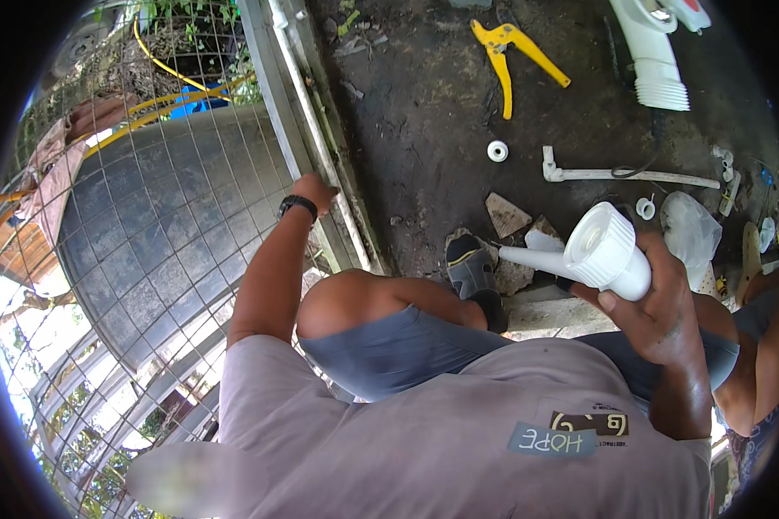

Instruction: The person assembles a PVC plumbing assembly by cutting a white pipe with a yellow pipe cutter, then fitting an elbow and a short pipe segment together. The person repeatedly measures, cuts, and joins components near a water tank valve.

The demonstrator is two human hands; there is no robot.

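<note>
The person's right hand [662,303] had its fingers and thumb curled around a white plastic funnel-shaped piece with a ribbed round collar [602,251], held up over the dark ground near the knee; its collar opening faced up, and its narrow spout reached leftward, in front of some broken, dirty pale tile pieces [506,216]. The left hand [314,192], below a black wristband [299,206], was bent in against a long white pipe [304,95] fixed along a grey metal frame [273,86]; its fingers were partly hidden, and I could not tell whether they gripped or merely leaned there.

Beyond the frame, a wire mesh stood between the person and a dark, curved sheet-like surface [164,225]; on the ground ahead lay a yellow-handled cutting tool [528,47], splayed apart, with a small white ring-shaped fitting [497,151] below it; to the right, a thin black cord looped over a slim white pipe with an elbow end [666,178]; a bulky white ribbed plastic tube [658,73] lay farther out, and a crumpled clear plastic bag [692,227] sat just beyond the right hand; someone else's bare limbs [766,372] crowded the right edge.
</note>
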